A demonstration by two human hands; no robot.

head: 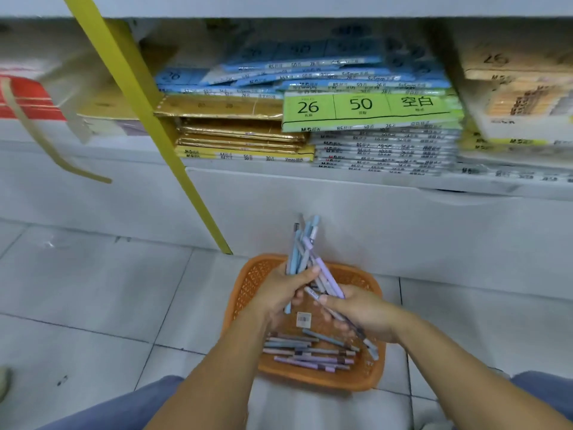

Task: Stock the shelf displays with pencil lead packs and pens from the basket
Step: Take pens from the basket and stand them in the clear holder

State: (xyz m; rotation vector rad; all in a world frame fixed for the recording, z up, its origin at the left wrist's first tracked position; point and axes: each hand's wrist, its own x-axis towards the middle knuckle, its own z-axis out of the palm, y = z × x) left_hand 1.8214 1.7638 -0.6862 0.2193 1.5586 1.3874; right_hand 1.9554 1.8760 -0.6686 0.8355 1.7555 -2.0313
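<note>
Lower centre of frame: orange basket (322, 381) sits on the tiled floor (93, 290), just in front of the white shelf base.

Left hand (279, 293) is clamped round a bundle (302, 246) of pens, held near their lower ends so the tops fan up and out over the far rim of the basket. Judgement: held upright to square the pens up and keep them together for one carry to a display.

Right hand (364, 311) is curled round a few more pens (370, 344), which slant toward the lower right. Its thumb meets the base of the bundle, probably feeding these in.

Loose pens (310, 352) lie crosswise at the near end of the basket, not yet collected.

Look of the pens: slim, matte, pastel blue, lilac and grey, some with a darker band. One in the right hand carries a white printed strip.

A small barcode label (304, 319) shows on the basket bottom. Cannot tell any lead packs.

Upper frame: stacked paper packs (366, 108) on the shelf, with a yellow strip (148, 119) running diagonally across them.
</note>
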